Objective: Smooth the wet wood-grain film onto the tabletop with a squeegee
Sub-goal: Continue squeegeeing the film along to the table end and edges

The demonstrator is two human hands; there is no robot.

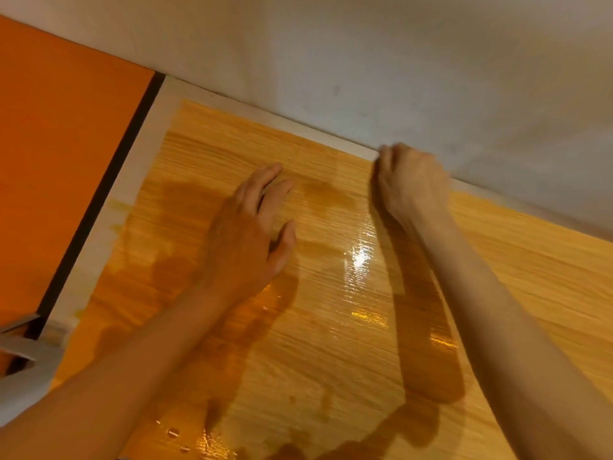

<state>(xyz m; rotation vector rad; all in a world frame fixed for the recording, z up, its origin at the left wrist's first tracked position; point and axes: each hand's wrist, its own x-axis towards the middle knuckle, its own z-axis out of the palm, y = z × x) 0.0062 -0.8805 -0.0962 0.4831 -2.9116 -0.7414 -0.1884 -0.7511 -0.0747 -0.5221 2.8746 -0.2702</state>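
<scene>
The wet wood-grain film [331, 327] lies glossy over the white tabletop [132, 180], with water beads and glare near its middle. My left hand [255, 227] rests flat on the film, fingers spread and pointing toward the wall. My right hand [411, 184] is curled at the film's far edge by the wall, fingers closed; whether it pinches the film edge or a tool I cannot tell. No squeegee is visible.
A grey-white wall [365, 61] runs along the table's far edge. An orange panel [59, 154] stands to the left beyond a dark gap. A strip of bare white tabletop borders the film on the left and far sides. Grey sheet pieces [23, 340] lie at the lower left.
</scene>
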